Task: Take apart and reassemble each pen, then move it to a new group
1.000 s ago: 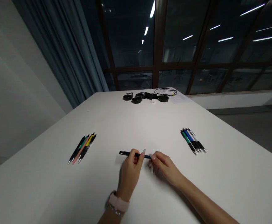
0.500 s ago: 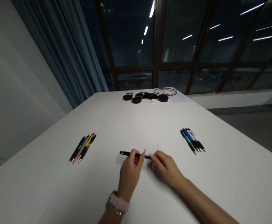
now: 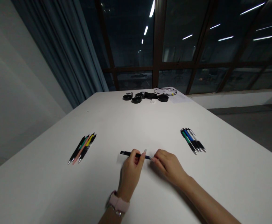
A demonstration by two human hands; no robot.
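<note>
One dark pen (image 3: 126,153), held level above the worktop (image 3: 149,124) by left hand (image 3: 130,172) and right hand (image 3: 169,166), each grip pinched at one end, as if for pulling apart.

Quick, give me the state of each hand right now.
Left hand: closed on the dark pen, gripping its middle.
Right hand: fingertips pinched at the pen's right end.
</note>
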